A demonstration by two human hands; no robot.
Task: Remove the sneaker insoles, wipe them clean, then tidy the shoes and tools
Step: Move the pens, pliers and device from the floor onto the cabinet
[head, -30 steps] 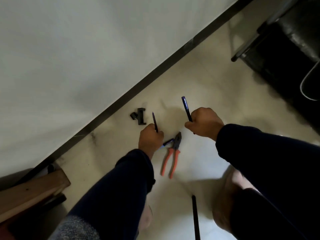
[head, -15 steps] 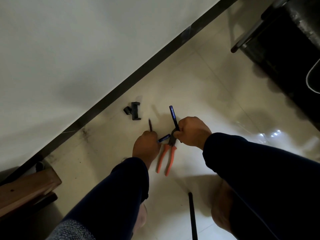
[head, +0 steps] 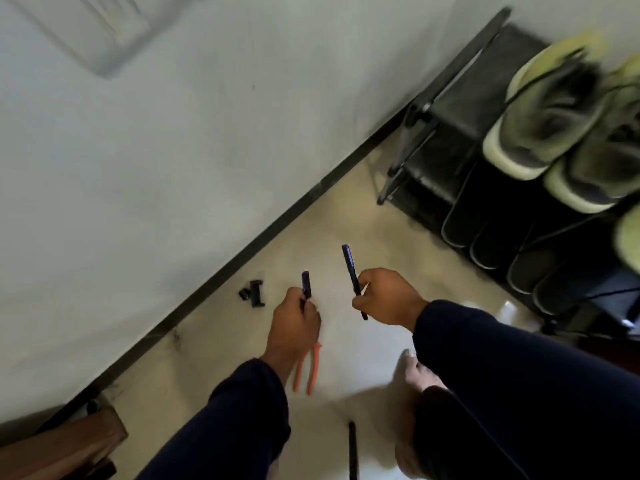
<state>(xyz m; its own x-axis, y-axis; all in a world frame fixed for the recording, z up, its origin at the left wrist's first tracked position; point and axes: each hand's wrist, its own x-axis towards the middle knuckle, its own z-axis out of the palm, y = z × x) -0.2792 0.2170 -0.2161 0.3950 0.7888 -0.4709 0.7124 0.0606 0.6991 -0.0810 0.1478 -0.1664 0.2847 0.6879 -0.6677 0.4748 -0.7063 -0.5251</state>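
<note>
Two grey-green sneakers with pale yellow-green soles sit side by side on the top tier of a black shoe rack at the right, blurred, while dark insole-shaped pieces stand in a row below them. The left hand grips one short dark pen-like tool and the right hand grips one longer dark pen, both fists curled tight. One pair of orange-handled pliers lies on the tiled floor under the left wrist, near a small black clip.
</note>
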